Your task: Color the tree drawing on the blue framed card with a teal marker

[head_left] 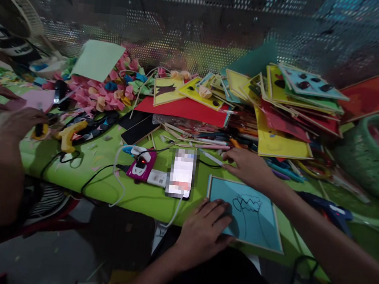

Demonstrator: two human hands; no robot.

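Note:
My left hand (204,228) lies with fingers stretched over the lower left edge of a blue card (261,229). The card has a pale wooden border and a dark line drawing of a flower-like shape. Beyond the card, my right hand (249,168) reaches across to the supplies, its fingertips closed at the end of a slim white pen-like stick (211,156). The exact kind of stick is unclear. Just left of the card, a lit phone (181,174) with a blurred screen lies on the green tabletop (150,203).
A purple power strip (141,166) with cables sits left of the phone. Behind are pencils and sticks, stacked coloured cards (301,99), and pink paper pieces (93,95). A green basket (369,155) and a dark blue glue gun (327,209) stand right. Another person's hands (17,123) work at left, near a yellow glue gun (71,135).

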